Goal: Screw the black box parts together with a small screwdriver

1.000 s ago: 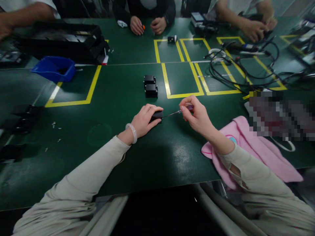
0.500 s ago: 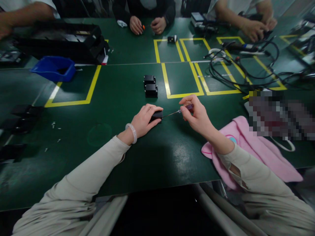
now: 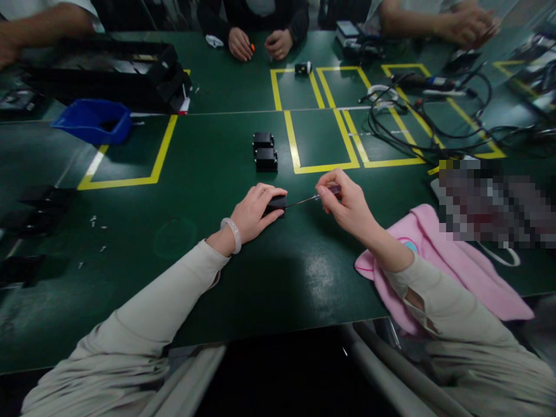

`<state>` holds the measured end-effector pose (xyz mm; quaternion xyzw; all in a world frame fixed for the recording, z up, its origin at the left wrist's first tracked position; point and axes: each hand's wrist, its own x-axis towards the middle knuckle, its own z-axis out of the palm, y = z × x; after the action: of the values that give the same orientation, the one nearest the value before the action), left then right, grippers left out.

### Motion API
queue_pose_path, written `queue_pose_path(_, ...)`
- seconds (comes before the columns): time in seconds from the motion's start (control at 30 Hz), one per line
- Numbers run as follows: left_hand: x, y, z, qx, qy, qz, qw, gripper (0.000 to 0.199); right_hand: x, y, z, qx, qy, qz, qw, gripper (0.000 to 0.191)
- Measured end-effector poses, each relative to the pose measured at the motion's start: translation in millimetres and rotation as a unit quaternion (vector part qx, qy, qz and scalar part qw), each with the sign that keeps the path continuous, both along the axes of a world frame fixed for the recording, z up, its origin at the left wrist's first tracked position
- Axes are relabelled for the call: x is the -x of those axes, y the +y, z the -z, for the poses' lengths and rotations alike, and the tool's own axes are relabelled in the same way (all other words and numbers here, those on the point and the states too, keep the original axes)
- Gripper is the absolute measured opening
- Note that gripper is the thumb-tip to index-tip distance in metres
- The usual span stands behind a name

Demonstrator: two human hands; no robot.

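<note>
On the green table my left hand [image 3: 255,213] grips a small black box-shaped part [image 3: 277,202], thumb on the near side and fingers over the far side. My right hand [image 3: 345,200] is closed around the dark handle of a screwdriver [image 3: 306,200]. Its thin shaft points left, and the tip meets the right end of the black part; the exact contact point is too small to make out. Just beyond stand two similar black parts [image 3: 266,159], one behind the other, with small shiny screws on their sides.
Left lie loose screws [image 3: 92,221], more black parts [image 3: 41,214], a blue scoop bin [image 3: 95,121] and black trays [image 3: 117,75]. Right are a pink cloth [image 3: 428,255] under my forearm and tangled cables [image 3: 434,121]. Across the table, co-workers' hands [image 3: 260,45] are busy.
My right fingers have curled closer around the screwdriver handle. My left hand and the black part stay put. The co-worker at far right has raised their hands off the table.
</note>
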<state>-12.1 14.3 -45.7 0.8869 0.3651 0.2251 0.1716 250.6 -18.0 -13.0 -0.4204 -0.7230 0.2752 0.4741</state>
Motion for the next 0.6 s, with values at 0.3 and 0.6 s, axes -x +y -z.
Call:
queue_pose_path(0.3,-0.5,0.2,-0.2,0.002,-0.003,0.001,1.000,0.040,0.3,-0.6,1.3,0.012,0.003,0.012,1.000,0.009)
queue_pose_path(0.6,0.1,-0.1,-1.6,0.009,0.003,-0.002,1.000,0.040,0.5,0.0,1.4,0.018,0.011,0.006,1.000,0.017)
